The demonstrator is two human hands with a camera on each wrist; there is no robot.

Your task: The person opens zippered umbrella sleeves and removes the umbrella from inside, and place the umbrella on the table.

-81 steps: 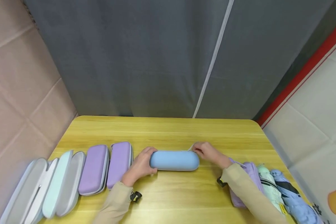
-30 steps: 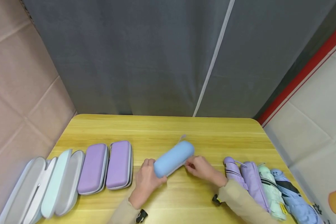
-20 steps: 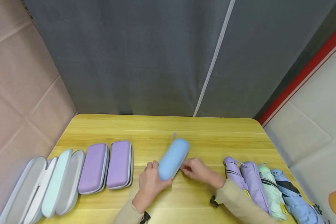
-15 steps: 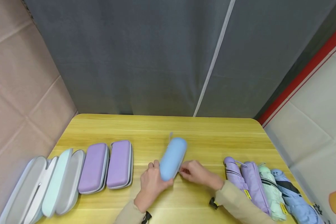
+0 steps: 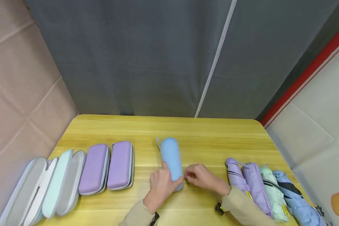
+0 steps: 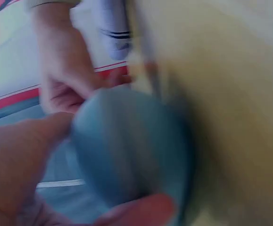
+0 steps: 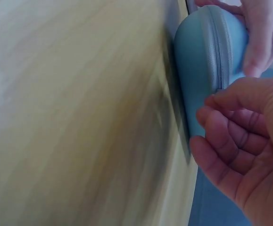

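A blue hard zip case [image 5: 170,153] lies lengthwise in the middle of the table, a strap loop [image 5: 158,142] at its far left corner. My left hand [image 5: 162,185] grips its near end, thumb on the right. At the right side of that end is my right hand [image 5: 200,176]. Its thumb and forefinger pinch the zipper pull [image 7: 219,91] on the grey zip [image 7: 216,47] in the right wrist view. The pull is mostly covered by the fingertips. Along the seam shown there, the zip looks closed. The left wrist view is blurred.
To the left stand two purple zip cases [image 5: 120,164], a mint case [image 5: 57,183] lying open and another open case with grey lining [image 5: 25,191]. Several folded umbrellas lie at right: purple [image 5: 257,185], mint [image 5: 273,191] and blue [image 5: 296,197]. A grey curtain [image 5: 144,62] hangs behind.
The blue case has turned from crosswise to nearly lengthwise. My right hand has travelled from its far right corner to the near end; my left hand has moved right and nearer with the case.
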